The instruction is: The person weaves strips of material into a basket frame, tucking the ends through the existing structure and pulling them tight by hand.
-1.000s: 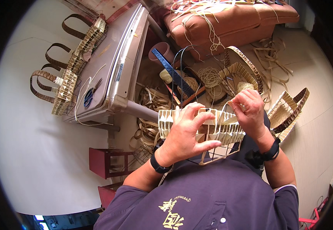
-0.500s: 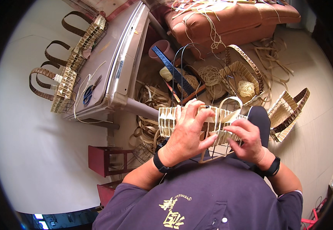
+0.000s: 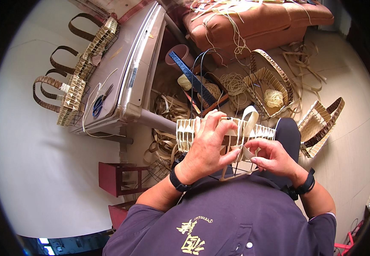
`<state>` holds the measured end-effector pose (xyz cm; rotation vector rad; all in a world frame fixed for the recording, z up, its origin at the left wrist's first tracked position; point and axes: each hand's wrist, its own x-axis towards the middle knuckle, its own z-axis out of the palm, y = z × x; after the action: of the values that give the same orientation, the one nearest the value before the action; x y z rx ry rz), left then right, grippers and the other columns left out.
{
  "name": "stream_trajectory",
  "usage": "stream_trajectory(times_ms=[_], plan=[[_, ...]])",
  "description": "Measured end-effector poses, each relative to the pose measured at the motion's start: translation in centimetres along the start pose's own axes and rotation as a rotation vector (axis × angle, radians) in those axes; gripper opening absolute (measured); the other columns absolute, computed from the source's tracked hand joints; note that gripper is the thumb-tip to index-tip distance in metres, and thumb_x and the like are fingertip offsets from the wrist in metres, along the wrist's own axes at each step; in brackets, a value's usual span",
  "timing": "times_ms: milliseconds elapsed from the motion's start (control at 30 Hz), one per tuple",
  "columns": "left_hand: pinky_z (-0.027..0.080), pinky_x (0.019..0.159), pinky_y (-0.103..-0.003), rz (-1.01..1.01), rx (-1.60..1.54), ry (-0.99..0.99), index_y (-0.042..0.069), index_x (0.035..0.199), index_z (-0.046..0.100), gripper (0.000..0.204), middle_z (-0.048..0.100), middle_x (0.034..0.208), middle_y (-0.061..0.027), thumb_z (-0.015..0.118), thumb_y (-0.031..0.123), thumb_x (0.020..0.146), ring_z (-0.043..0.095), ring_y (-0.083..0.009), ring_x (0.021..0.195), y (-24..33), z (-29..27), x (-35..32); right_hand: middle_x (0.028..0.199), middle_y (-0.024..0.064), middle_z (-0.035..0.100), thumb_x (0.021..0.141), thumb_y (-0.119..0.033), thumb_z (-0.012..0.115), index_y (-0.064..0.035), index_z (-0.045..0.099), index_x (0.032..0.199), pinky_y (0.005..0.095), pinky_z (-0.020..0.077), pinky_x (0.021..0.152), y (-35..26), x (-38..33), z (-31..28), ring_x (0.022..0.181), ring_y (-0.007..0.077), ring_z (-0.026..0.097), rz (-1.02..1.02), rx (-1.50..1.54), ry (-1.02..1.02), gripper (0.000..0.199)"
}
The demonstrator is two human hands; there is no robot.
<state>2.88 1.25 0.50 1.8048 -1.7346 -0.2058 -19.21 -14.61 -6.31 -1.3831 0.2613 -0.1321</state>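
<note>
Across my lap lies a partly woven basket [image 3: 185, 135], a dark wire frame laced with cream strips. My left hand [image 3: 207, 147] grips it near the middle, fingers over the far edge and thumb toward the near side. A pale flat strip [image 3: 250, 122] arches above the weave and runs down the side facing me. My right hand [image 3: 274, 158] is closed, pinching that strip between thumb and fingers at the near side. Bare wire shows at the basket's near bottom. What lies beneath my left palm is hidden.
To the left a table [image 3: 108, 98] carries finished handled baskets [image 3: 72, 91] and blue-handled scissors [image 3: 98, 104]. On the floor stand a brown-handled basket [image 3: 321, 128], another holding a ball of cord [image 3: 273, 99], and heaps of loose strips [image 3: 170, 106]. An orange-brown sofa [image 3: 253, 32] is behind.
The strip's loop has swung from leaning right to standing more upright and narrower. My right hand has shifted slightly down and now pinches the strip. My left hand stays on the basket.
</note>
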Motion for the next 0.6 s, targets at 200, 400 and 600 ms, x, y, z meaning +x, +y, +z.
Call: stream_trajectory(times_ms=[200,400,600], plan=[[0.048,0.118,-0.055,0.012,0.079,0.000,0.009,0.133,0.065,0.063,0.055,0.149,-0.0230,0.096,0.024,0.080,0.056,-0.0478,0.140,0.2,-0.3,0.2,0.106,0.0036,0.069,0.102,-0.005,0.079,-0.0022,0.072,0.130,0.0283,0.0521,0.063,-0.4,-0.6,0.2,0.072,0.0074,0.062,0.042,-0.200,0.051,0.029],[0.048,0.118,-0.054,0.002,0.062,0.000,0.009,0.134,0.065,0.064,0.055,0.149,-0.0229,0.096,0.025,0.080,0.057,-0.0473,0.140,-0.1,-0.3,0.2,0.102,0.0056,0.071,0.097,-0.010,0.081,-0.0049,0.076,0.125,0.0338,0.0549,0.071,-0.8,-0.7,-0.7,0.084,0.0193,0.069,-0.253,-0.434,-0.231,0.029],[0.049,0.118,-0.053,0.008,0.072,0.000,0.009,0.133,0.065,0.063,0.056,0.148,-0.0229,0.096,0.024,0.080,0.058,-0.0464,0.138,-0.5,-0.5,0.5,0.101,0.0113,0.071,0.096,-0.004,0.078,-0.0098,0.079,0.128,0.0403,0.0585,0.076,-0.6,-0.8,-0.5,0.086,0.0312,0.075,-0.352,-0.533,-0.208,0.033]])
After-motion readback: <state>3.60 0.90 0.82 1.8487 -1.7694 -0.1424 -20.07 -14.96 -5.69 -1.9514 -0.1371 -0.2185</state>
